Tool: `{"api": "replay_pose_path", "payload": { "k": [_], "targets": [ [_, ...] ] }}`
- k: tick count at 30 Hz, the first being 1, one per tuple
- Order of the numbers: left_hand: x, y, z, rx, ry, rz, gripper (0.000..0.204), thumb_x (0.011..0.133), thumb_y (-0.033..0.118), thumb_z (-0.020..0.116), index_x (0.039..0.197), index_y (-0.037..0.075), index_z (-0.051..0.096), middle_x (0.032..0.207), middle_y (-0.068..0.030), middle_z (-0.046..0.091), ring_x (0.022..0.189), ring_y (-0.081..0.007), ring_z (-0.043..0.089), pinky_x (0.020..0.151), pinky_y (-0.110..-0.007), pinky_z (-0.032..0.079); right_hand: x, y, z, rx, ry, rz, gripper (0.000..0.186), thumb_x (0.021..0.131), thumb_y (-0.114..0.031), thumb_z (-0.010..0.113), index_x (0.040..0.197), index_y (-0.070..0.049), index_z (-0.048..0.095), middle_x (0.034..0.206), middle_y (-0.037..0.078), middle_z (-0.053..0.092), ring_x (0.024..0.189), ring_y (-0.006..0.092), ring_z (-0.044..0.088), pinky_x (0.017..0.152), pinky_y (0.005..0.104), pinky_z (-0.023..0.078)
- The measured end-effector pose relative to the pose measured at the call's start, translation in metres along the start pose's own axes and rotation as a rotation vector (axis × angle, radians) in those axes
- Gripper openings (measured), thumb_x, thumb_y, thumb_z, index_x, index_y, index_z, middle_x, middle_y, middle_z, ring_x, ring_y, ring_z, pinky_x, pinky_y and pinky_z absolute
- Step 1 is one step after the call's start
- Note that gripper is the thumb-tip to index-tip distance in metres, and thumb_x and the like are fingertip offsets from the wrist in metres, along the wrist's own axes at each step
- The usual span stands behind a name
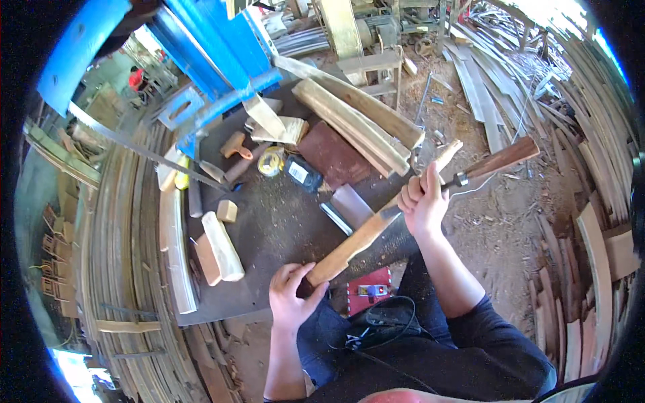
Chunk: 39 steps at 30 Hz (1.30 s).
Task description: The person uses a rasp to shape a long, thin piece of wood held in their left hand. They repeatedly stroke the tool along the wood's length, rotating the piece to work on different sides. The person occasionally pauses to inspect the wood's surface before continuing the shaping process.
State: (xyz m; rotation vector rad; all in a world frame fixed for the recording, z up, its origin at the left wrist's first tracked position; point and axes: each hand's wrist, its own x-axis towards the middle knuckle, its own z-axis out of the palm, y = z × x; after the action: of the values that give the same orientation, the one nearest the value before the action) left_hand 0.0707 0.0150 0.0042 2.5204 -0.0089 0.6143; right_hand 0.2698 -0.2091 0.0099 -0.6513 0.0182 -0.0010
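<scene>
My left hand [290, 295] grips the near end of a long curved piece of wood [363, 236] that slants up to the right over the dark workbench [282, 228]. My right hand [423, 200] is closed around a tool with a brown wooden handle [500, 158] and a metal collar, pressed against the upper part of the wood. The tool's blade is hidden behind my fingers and the wood.
On the bench lie wood blocks [222, 254], a handsaw [151, 156], a wooden-handled brush [235, 145], a tape roll [271, 161] and a dark board [334, 156]. A red power tool with a black cable [369, 292] sits by my lap. Curved planks [591, 221] are stacked all around.
</scene>
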Motion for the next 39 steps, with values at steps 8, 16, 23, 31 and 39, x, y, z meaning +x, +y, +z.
{"api": "replay_pose_path", "payload": {
  "k": [8,16,23,31,39],
  "targets": [
    [0.012,0.031,0.032,0.041,0.175,-0.007,0.007,0.091,0.011,0.061,0.091,0.006,0.066,0.069,-0.0059,0.061,0.063,-0.0202,0.059,0.061,-0.034,0.046,-0.003,-0.001,-0.016,0.112,-0.004,-0.008,0.050,0.103,-0.038,0.040,0.061,-0.016,0.026,0.048,-0.003,0.025,0.038,0.0106,0.024,0.038,0.0286,0.023],
    [0.035,0.044,0.042,0.040,0.068,-0.011,0.032,0.095,0.016,0.054,0.066,0.006,0.048,0.055,-0.0063,0.048,0.047,-0.0192,0.049,0.047,-0.038,0.034,-0.004,-0.002,-0.023,0.142,-0.088,-0.030,0.050,0.103,-0.039,0.042,0.063,-0.012,0.029,0.048,0.001,0.030,0.039,0.0122,0.030,0.039,0.0286,0.025],
    [0.056,0.052,0.063,0.215,0.131,0.050,0.009,0.090,0.011,0.057,0.088,0.007,0.065,0.077,-0.0072,0.056,0.071,-0.0273,0.056,0.067,-0.041,0.043,-0.005,-0.001,-0.026,0.162,-0.111,-0.026,0.050,0.104,-0.036,0.042,0.062,-0.012,0.029,0.048,0.000,0.030,0.039,0.0117,0.029,0.039,0.0285,0.025],
    [0.057,0.058,0.064,0.182,0.056,-0.020,0.012,0.091,0.009,0.056,0.093,0.004,0.066,0.083,-0.0118,0.060,0.077,-0.0302,0.060,0.071,-0.040,0.047,-0.005,-0.002,-0.025,0.172,-0.097,-0.032,0.049,0.104,-0.033,0.043,0.061,-0.014,0.029,0.047,0.000,0.031,0.038,0.0119,0.028,0.038,0.0283,0.022],
    [0.053,0.051,0.061,0.099,0.085,-0.053,0.008,0.088,0.006,0.060,0.086,0.003,0.066,0.079,-0.0118,0.063,0.072,-0.0289,0.062,0.066,-0.039,0.049,-0.005,0.000,-0.023,0.175,-0.104,-0.008,0.047,0.103,-0.034,0.043,0.062,-0.014,0.031,0.047,-0.001,0.030,0.037,0.0112,0.027,0.037,0.0279,0.022]
  ]
}}
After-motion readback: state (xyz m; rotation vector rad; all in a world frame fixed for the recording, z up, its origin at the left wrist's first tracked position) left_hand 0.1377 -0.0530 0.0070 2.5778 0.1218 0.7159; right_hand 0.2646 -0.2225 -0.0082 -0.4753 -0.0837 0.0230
